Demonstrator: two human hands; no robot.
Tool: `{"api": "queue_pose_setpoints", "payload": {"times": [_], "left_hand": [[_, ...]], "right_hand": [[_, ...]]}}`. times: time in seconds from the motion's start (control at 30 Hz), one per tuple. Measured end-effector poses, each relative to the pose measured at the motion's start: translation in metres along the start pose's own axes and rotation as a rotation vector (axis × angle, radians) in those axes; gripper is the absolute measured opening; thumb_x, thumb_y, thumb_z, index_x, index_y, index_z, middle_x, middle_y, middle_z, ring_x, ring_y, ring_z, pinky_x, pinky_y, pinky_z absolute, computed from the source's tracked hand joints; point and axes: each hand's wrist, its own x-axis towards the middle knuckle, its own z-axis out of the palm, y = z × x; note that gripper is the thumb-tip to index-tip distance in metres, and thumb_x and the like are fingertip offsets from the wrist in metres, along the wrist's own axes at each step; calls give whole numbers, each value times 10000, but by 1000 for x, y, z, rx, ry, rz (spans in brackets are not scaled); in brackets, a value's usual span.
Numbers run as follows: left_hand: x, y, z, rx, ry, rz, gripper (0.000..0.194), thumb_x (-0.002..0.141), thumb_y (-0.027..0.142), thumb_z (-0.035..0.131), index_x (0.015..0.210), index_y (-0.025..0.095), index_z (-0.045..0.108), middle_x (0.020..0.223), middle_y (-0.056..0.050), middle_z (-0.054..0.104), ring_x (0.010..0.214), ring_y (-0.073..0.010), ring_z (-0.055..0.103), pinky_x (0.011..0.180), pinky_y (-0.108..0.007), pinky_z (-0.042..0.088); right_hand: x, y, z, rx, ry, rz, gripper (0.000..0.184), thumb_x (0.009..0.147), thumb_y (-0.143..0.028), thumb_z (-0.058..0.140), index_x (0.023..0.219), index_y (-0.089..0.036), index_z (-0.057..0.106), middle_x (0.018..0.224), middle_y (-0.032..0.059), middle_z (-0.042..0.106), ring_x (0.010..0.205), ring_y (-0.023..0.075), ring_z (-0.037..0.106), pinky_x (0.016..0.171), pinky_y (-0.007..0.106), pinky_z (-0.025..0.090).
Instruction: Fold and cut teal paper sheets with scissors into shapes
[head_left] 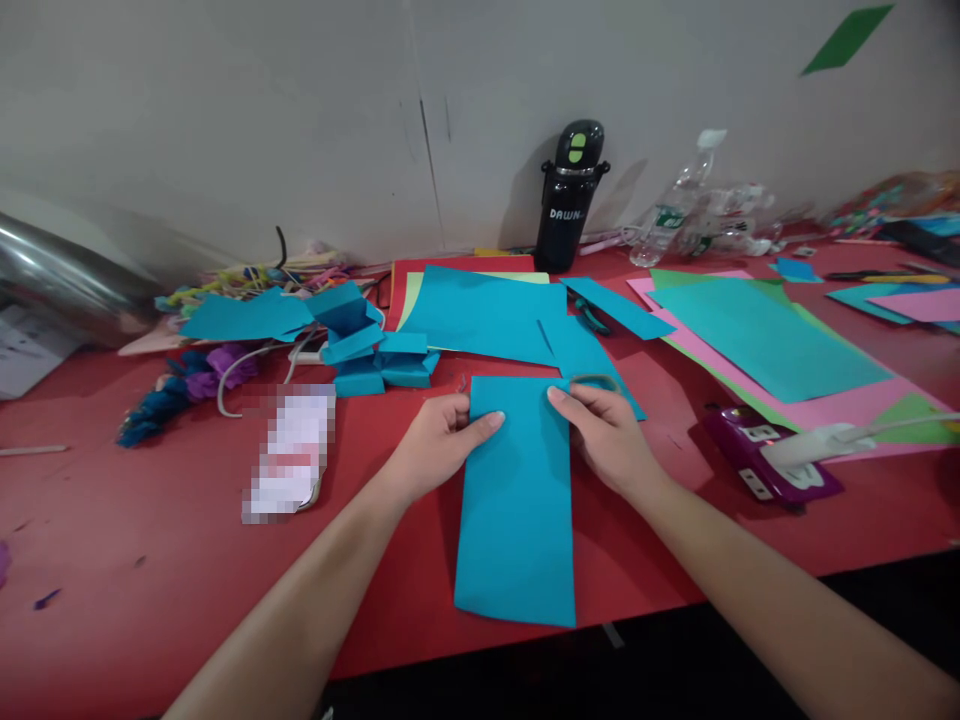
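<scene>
A long blue sheet of paper (517, 510) is held up between my two hands over the front of the red table. My left hand (446, 440) grips its upper left edge, thumb on the face and fingers behind. On the upper right edge, my right hand (604, 435) pinches the sheet the same way. A scissors handle loop (596, 382) shows by the right fingers; whether they touch it I cannot tell. Just beyond lie a blue strip (600, 365) and a larger blue sheet (487, 310). Folded blue paper pieces (379, 350) sit to the left.
A phone with a blurred screen (292, 450) lies left of my forearm on the red table (405, 620). At right are a purple power strip (772, 460) with a white plug and stacked coloured sheets (780, 335). A black bottle (570, 200) and plastic bottle (667, 215) stand behind.
</scene>
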Motion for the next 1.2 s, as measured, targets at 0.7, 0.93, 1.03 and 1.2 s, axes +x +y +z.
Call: {"api": "queue_pose_setpoints", "payload": {"times": [0.7,0.93,1.03,1.2], "left_hand": [[-1,0,-2,11,-8,12,321,856,484,697,892,165,694,937,-93,745,844,-250,705,758,-387,573],[-2,4,-1,-19,-2,7,354,832,489,723,964,160,719,1001,-110,757,911,-274,717,813,-416,581],[-2,5,-2,-49,46,35,360,839,480,722,1011,164,709,1032,-106,753,927,-263,715,839,-414,578],[1,2,-7,-54,155,90,279,829,430,751,948,180,714,911,-61,753,857,-220,705,777,-354,584]], "right_hand": [[3,4,-4,46,-65,50,528,900,-501,661,606,-222,323,637,-47,230,576,127,220,537,307,242],[2,3,-5,-65,-62,27,562,904,-539,637,613,-227,272,630,-50,204,559,124,208,520,308,217],[2,0,-5,-132,-76,8,565,912,-543,623,613,-225,263,618,-53,201,557,123,208,518,305,204],[1,-5,-2,-206,-122,-16,532,934,-533,592,618,-224,296,618,-50,224,560,123,228,518,300,215]]}}
